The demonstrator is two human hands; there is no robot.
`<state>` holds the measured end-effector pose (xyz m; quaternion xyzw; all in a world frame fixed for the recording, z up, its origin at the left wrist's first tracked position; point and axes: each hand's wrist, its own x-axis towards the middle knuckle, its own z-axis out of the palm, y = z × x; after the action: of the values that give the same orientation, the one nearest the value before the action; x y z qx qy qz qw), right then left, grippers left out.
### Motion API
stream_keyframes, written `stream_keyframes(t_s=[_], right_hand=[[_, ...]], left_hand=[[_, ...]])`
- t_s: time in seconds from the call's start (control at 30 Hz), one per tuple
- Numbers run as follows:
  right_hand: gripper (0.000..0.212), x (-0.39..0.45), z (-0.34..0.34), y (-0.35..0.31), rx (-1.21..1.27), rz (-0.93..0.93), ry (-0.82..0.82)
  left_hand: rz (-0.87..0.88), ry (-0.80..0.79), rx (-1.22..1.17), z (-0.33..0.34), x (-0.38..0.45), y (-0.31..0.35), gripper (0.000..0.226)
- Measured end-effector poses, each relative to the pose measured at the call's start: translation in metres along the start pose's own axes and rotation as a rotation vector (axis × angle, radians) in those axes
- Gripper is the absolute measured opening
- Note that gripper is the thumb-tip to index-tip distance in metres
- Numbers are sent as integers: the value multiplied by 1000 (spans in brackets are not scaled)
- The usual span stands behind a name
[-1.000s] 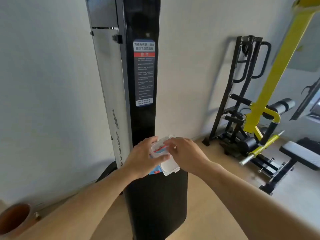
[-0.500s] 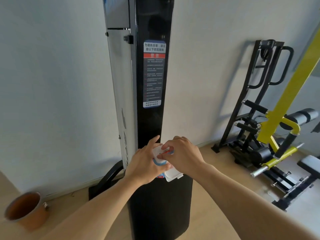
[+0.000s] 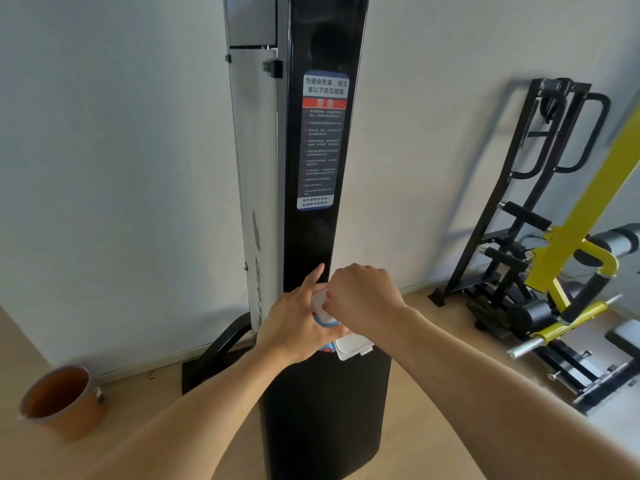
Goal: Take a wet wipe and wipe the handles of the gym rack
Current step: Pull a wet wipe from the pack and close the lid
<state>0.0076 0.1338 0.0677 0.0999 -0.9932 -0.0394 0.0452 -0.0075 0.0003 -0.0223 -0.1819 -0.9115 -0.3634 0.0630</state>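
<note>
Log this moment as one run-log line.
step: wipe extraction | left hand: holding wet wipe pack | right hand: fingers at pack opening | flip lid: open | rack handles: untouched

Counts: 2 hands, left hand [image 3: 294, 327] and right hand [image 3: 363, 301], on 1 wet wipe pack [image 3: 341, 336]. 1 black upright column [image 3: 311, 237] carrying 1 warning sticker [image 3: 322, 140]. 1 orange bucket [image 3: 60, 400]. 1 black rack [image 3: 540, 161] at the wall. 1 yellow-framed machine [image 3: 581, 237].
</note>
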Motion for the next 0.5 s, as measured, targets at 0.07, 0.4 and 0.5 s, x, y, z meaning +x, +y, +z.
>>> stream_keyframes(t_s=[0.07,0.4,0.5], right_hand=[[22,0,-3,-5,-71,-18,1],[27,-3,6,-13,-74,-6,70],[28,-2,13,-3,25,43,88]], left_hand=[[1,2,5,-1,-1,1,116],[-4,15,18,0,-1,3,105],[30,60,68,4,-1,-3,96]])
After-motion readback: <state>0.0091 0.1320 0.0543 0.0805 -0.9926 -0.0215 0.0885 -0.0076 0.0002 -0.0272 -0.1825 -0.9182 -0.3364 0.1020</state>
